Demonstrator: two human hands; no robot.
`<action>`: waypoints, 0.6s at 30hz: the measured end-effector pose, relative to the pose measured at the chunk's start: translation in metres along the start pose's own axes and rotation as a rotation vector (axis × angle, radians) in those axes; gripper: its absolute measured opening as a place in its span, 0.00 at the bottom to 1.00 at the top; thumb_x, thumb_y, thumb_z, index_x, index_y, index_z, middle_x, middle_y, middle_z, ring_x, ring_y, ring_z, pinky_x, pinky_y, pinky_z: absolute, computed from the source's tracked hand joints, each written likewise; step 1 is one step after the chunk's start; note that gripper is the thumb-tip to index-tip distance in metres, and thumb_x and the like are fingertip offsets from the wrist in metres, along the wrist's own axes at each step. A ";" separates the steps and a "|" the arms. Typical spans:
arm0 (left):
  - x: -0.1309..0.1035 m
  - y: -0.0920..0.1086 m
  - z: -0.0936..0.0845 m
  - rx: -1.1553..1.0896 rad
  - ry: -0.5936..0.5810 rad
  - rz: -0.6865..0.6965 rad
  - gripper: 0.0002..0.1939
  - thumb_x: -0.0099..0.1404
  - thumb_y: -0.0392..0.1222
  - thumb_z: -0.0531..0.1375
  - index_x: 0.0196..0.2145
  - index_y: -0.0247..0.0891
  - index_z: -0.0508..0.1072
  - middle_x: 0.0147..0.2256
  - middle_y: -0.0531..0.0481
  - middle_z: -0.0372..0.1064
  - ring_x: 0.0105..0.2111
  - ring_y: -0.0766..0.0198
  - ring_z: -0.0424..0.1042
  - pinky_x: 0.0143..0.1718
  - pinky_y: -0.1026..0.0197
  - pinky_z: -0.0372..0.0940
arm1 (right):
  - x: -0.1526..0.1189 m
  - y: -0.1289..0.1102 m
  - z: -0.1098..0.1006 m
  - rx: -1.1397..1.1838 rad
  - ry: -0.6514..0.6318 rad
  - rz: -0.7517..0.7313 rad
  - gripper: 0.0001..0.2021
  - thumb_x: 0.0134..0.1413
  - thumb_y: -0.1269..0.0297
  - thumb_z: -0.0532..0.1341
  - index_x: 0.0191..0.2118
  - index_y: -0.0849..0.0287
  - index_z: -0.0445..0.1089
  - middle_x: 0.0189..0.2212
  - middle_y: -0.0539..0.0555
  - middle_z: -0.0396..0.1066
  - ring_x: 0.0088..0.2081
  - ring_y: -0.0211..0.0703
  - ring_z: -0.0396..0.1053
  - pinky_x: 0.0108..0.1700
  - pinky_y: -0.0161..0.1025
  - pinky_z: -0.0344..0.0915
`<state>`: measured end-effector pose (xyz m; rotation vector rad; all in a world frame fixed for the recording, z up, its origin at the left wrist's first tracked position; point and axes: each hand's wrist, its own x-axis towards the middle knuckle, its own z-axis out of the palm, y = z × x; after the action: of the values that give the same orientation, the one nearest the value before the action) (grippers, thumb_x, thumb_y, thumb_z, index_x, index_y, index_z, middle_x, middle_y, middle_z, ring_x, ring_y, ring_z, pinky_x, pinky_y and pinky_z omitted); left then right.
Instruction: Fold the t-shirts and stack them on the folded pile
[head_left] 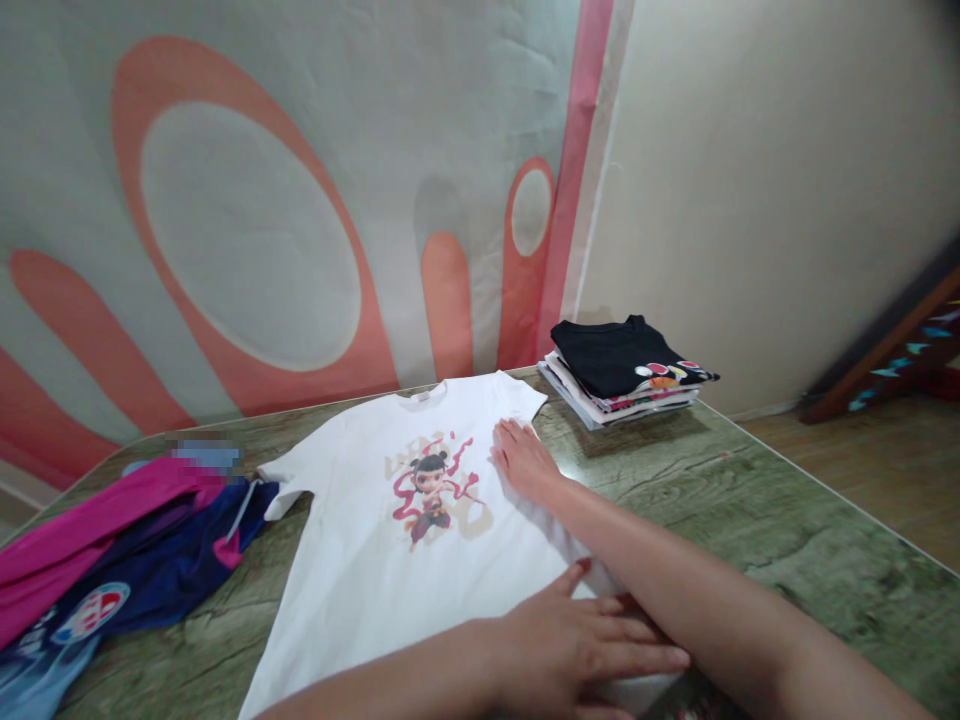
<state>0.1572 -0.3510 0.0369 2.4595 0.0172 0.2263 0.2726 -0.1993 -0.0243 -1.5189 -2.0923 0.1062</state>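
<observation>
White shirt [352, 560] at centre of the counter [765, 510], spread out face up, neck toward 12 o'clock, hem end running out of view at 6. Sleeves out toward 10 and 1. Print [431, 490] on the chest: cartoon figure with dark hair buns and red ribbons, paler marks around it. Soft creases in the cloth.

Right hand [525, 460] at the shirt's 2 o'clock side, just below the sleeve: open, palm down, fingers extended and close together, resting on the fabric, gripping nothing visible. Left hand [589, 650] nearer, toward 5 o'clock, over the lower shirt: open, fingers spread toward 3, thumb out toward 1. Its palm is hidden; cannot tell whether any cloth is caught beneath. The right forearm passes beyond its fingertips.

Stack [600, 408] of folded clothes at 1 o'clock, near the shirt's sleeve, apart from both hands. Black shirt [600, 360] on top, colourful print at its 4 o'clock corner; paler layers under it.

Loose clothes [169, 580] at 9 o'clock, pink and navy with some light blue, rumpled, a round badge on the navy part.

Wall covering [300, 130] beyond, orange shapes on grey. Wood floor [900, 500] at 3 o'clock, past the counter's edge
</observation>
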 end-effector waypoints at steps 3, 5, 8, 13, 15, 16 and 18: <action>-0.012 -0.027 -0.042 0.004 0.293 -0.212 0.19 0.72 0.49 0.49 0.56 0.44 0.67 0.51 0.47 0.71 0.51 0.61 0.70 0.57 0.57 0.59 | -0.009 0.000 0.010 -0.009 -0.020 -0.024 0.23 0.66 0.64 0.47 0.63 0.66 0.56 0.63 0.66 0.56 0.65 0.52 0.50 0.64 0.52 0.49; -0.032 -0.062 -0.072 0.198 0.569 -0.475 0.20 0.72 0.48 0.46 0.55 0.42 0.69 0.52 0.45 0.70 0.53 0.59 0.67 0.57 0.54 0.58 | -0.010 0.001 0.011 -0.012 0.001 -0.039 0.23 0.66 0.65 0.45 0.64 0.67 0.55 0.64 0.65 0.54 0.66 0.50 0.49 0.64 0.52 0.49; -0.079 -0.121 -0.100 0.457 0.494 -0.807 0.25 0.70 0.52 0.49 0.61 0.39 0.63 0.62 0.41 0.58 0.62 0.52 0.55 0.62 0.45 0.49 | -0.010 0.002 0.008 -0.018 0.048 -0.055 0.23 0.67 0.65 0.44 0.64 0.66 0.55 0.63 0.64 0.56 0.65 0.49 0.50 0.64 0.50 0.50; -0.178 -0.172 -0.110 0.655 0.346 -1.159 0.29 0.71 0.58 0.42 0.66 0.51 0.51 0.68 0.52 0.42 0.67 0.50 0.40 0.62 0.36 0.38 | -0.011 0.004 0.005 -0.074 -0.031 -0.053 0.21 0.66 0.61 0.47 0.60 0.62 0.60 0.61 0.64 0.59 0.63 0.49 0.53 0.64 0.51 0.50; -0.209 -0.175 -0.118 0.691 0.337 -1.240 0.29 0.72 0.57 0.40 0.67 0.49 0.49 0.68 0.52 0.40 0.67 0.51 0.40 0.63 0.39 0.39 | -0.011 0.005 0.004 -0.079 -0.052 -0.062 0.21 0.66 0.59 0.48 0.59 0.61 0.61 0.61 0.62 0.59 0.64 0.49 0.52 0.64 0.51 0.49; -0.218 -0.175 -0.123 0.699 0.329 -1.275 0.29 0.72 0.55 0.39 0.67 0.48 0.49 0.68 0.51 0.40 0.67 0.52 0.40 0.63 0.41 0.41 | -0.011 0.005 0.004 -0.078 -0.054 -0.065 0.21 0.66 0.59 0.48 0.59 0.61 0.61 0.61 0.62 0.59 0.64 0.49 0.52 0.64 0.51 0.49; -0.221 -0.169 -0.130 0.722 0.320 -1.349 0.28 0.73 0.52 0.40 0.67 0.45 0.51 0.68 0.48 0.42 0.67 0.52 0.42 0.62 0.44 0.44 | -0.011 0.006 0.005 -0.077 -0.056 -0.069 0.20 0.66 0.60 0.47 0.59 0.62 0.62 0.61 0.63 0.60 0.64 0.49 0.52 0.64 0.50 0.48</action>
<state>-0.0746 -0.1540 -0.0031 2.4129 2.0751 -0.0182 0.2773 -0.2059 -0.0349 -1.5018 -2.2144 0.0435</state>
